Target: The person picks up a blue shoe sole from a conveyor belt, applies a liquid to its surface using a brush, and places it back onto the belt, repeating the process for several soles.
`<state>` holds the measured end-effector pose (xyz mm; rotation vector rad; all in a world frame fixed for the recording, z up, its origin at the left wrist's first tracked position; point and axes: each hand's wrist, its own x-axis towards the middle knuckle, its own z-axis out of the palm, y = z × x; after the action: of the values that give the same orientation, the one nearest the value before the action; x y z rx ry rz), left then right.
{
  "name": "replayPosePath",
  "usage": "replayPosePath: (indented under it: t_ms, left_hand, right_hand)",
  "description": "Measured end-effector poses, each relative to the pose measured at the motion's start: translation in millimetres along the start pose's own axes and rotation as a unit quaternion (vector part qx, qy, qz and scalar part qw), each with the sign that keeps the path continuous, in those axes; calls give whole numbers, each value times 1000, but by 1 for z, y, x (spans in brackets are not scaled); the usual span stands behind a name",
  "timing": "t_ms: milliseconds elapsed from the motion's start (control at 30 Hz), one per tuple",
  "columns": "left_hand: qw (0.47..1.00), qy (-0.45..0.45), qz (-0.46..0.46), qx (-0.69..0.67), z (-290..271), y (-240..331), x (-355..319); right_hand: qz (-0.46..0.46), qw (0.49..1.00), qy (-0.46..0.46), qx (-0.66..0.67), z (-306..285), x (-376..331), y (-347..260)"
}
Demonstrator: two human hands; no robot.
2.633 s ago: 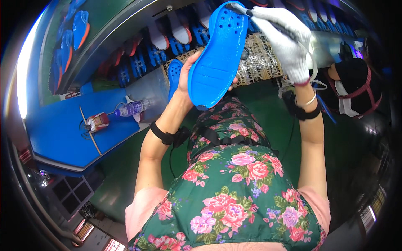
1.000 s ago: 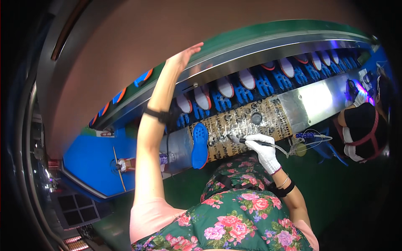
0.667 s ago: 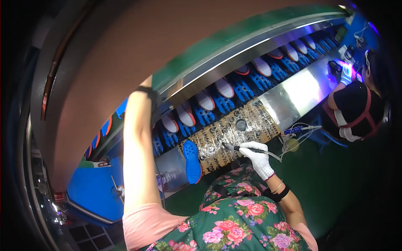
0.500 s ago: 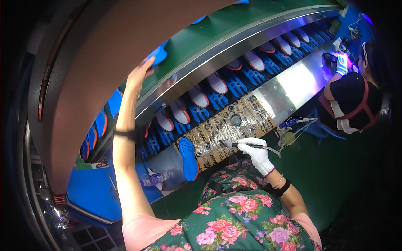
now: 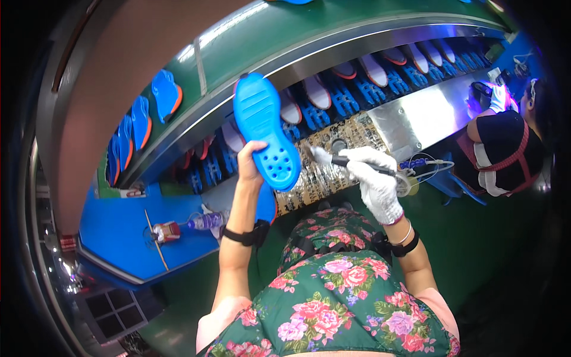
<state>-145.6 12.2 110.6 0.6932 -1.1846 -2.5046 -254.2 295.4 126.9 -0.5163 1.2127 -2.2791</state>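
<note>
The left hand [image 5: 251,163] is clamped on the edge of the blue sole [image 5: 262,119], raised near the taped bench cover [image 5: 321,179]; the gloved right hand [image 5: 375,181] grips a brush [image 5: 340,160], just beside it. Sole appears light, bendable, robust, possibly slick; side edges suit holding.

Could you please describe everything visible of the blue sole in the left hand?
The blue sole looks like glossy moulded rubber or foam. Round holes cluster in its lower end; shallow lines cross its upper half, and a dark patch marks its top tip. The bare left hand holds it up, tilted, thumb on its face.
</note>
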Motion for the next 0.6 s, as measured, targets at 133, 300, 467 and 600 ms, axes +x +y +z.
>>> replayPosePath:
  t_ms: [133,300,467,600]
  left_hand:
    - [994,-75,40,-62,10,-43,-8]
    - [983,-150,65,-78,43,-64,-50]
    - [933,-227,37,-276,54,-67,-55]
    - [886,-355,50,-295,52,-85,-51]
  right_hand:
    - [-56,993,-49,-91,24,12,-22]
    - [-175,955,-85,-223,39,20,-27]
    - [-297,897,-109,-309,48,35,-21]
    - [-380,833,-120,-385,50,45,-17]
